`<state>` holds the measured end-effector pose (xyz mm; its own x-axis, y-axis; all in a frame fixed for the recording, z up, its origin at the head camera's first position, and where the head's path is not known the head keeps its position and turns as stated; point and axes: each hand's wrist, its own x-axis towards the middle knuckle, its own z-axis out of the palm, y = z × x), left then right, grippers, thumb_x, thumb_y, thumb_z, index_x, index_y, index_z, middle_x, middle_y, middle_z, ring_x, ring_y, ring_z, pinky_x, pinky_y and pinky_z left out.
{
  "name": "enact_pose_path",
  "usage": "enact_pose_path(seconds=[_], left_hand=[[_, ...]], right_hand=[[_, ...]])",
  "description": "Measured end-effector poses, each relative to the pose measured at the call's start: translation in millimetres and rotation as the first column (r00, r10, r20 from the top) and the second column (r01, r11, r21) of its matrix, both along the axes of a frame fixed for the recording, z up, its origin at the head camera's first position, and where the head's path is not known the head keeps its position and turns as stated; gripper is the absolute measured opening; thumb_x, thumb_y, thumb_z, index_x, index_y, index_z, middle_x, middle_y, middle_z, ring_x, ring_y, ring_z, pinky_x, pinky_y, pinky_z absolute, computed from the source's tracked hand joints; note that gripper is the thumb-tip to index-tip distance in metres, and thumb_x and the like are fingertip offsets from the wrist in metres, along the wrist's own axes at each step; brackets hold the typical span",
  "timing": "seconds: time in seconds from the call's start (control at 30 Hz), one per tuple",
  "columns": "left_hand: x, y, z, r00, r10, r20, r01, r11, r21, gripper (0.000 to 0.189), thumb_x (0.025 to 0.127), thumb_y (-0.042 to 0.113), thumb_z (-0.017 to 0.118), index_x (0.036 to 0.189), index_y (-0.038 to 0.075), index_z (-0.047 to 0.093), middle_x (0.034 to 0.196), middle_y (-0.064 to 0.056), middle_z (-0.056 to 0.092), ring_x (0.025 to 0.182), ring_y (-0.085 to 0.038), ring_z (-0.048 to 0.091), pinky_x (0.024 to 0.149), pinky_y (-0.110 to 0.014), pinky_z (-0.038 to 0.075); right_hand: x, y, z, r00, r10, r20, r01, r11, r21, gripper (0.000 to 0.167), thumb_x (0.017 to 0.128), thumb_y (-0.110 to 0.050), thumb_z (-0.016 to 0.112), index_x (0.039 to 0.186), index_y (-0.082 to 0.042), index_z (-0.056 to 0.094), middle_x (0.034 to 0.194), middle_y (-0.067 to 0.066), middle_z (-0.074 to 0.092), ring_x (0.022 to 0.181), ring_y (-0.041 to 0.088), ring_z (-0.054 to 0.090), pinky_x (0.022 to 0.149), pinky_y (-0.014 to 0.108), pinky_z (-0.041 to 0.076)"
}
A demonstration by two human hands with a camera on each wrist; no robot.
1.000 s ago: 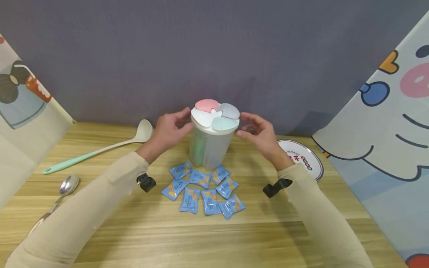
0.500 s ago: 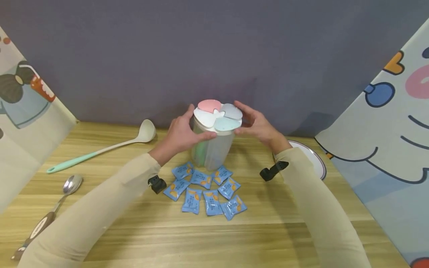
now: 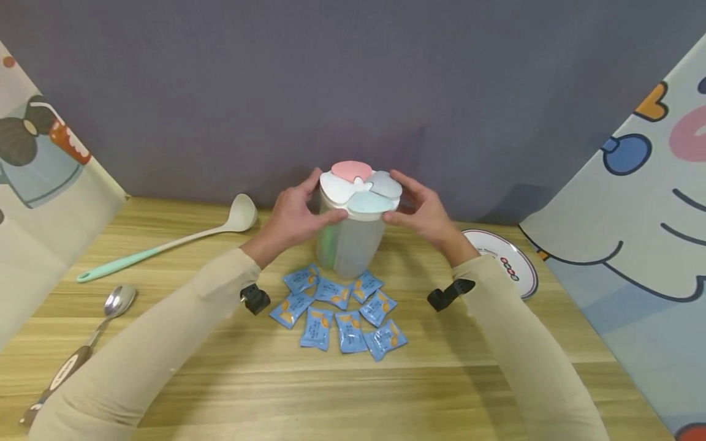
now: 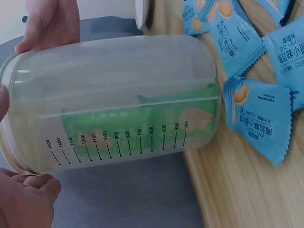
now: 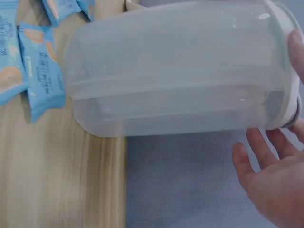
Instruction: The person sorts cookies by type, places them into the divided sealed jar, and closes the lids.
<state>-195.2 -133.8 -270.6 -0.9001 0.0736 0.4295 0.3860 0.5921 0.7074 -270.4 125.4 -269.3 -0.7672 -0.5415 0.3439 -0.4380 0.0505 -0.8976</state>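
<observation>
A tall translucent storage container [image 3: 358, 248] stands upright near the back wall. Its white lid [image 3: 361, 187] carries pink, grey, pale green and white petal flaps. My left hand [image 3: 295, 214] grips the lid's left side, thumb across the front rim. On the other side my right hand [image 3: 427, 217] holds the rim between thumb in front and fingers behind. Through the wall, the left wrist view shows green packets [image 4: 178, 116] in one compartment, beside a printed scale. In the right wrist view the container's near compartments [image 5: 180, 61] look bare. Several blue snack packets [image 3: 333, 293] lie in front.
At the left lie a white ladle [image 3: 241, 214] with a mint handle and a metal serving spoon [image 3: 119, 301] with a brown handle. A white plate [image 3: 521, 260] with a dark rim sits beyond my right wrist. A grey wall [image 3: 353, 79] rises behind the table.
Both hands have come in from beside the container to take hold of the lid. Since half a second ago the lid has turned and shifted slightly; the packets lie as before.
</observation>
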Motion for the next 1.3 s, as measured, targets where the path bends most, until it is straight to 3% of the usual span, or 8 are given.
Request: enact_pose_path(seconds=[0.2, 0.43, 0.83, 1.3], left_hand=[[-0.3, -6.0, -4.3, 0.998, -0.023, -0.052, 0.024, 0.999, 0.025, 0.085, 0.081, 0.03, 0.077, 0.144, -0.002, 0.031, 0.142, -0.017, 0.035, 0.124, -0.028, 0.045, 0.103, -0.035, 0.035], [0.4, -9.0, -8.4, 0.991, -0.059, -0.119, 0.071, 0.992, 0.104, 0.077, 0.082, 0.019, 0.076, 0.144, 0.001, 0.034, 0.141, -0.014, 0.039, 0.123, -0.027, 0.047, 0.103, -0.032, 0.035], [2.1, -10.3, -7.5, 0.994, -0.023, -0.104, 0.03, 0.998, 0.06, 0.068, 0.083, 0.024, 0.075, 0.141, 0.006, 0.043, 0.136, -0.014, 0.044, 0.118, -0.034, 0.05, 0.098, -0.041, 0.041], [1.5, -12.1, -9.4, 0.991, -0.048, -0.128, 0.057, 0.996, 0.066, 0.068, 0.083, 0.024, 0.076, 0.14, 0.005, 0.044, 0.137, -0.012, 0.045, 0.119, -0.031, 0.049, 0.098, -0.04, 0.041]], right_hand=[[11.2, -3.6, -4.4, 0.997, -0.069, -0.015, 0.069, 0.997, -0.03, 0.08, 0.075, 0.004, 0.078, 0.144, -0.004, 0.038, 0.141, 0.011, 0.044, 0.119, 0.029, 0.049, 0.095, 0.04, 0.044], [18.6, -7.2, -9.0, 0.989, -0.13, -0.066, 0.125, 0.99, -0.067, 0.076, 0.073, 0.012, 0.075, 0.14, -0.003, 0.044, 0.136, 0.013, 0.049, 0.115, 0.027, 0.052, 0.095, 0.047, 0.042], [19.1, -8.1, -11.8, 0.987, -0.14, -0.081, 0.134, 0.988, -0.081, 0.074, 0.074, 0.011, 0.075, 0.14, -0.003, 0.044, 0.136, 0.013, 0.049, 0.116, 0.025, 0.051, 0.095, 0.047, 0.042], [19.8, -8.1, -13.3, 0.99, -0.133, -0.054, 0.128, 0.988, -0.083, 0.074, 0.075, 0.01, 0.074, 0.141, -0.005, 0.044, 0.136, 0.012, 0.049, 0.115, 0.026, 0.051, 0.095, 0.05, 0.042]])
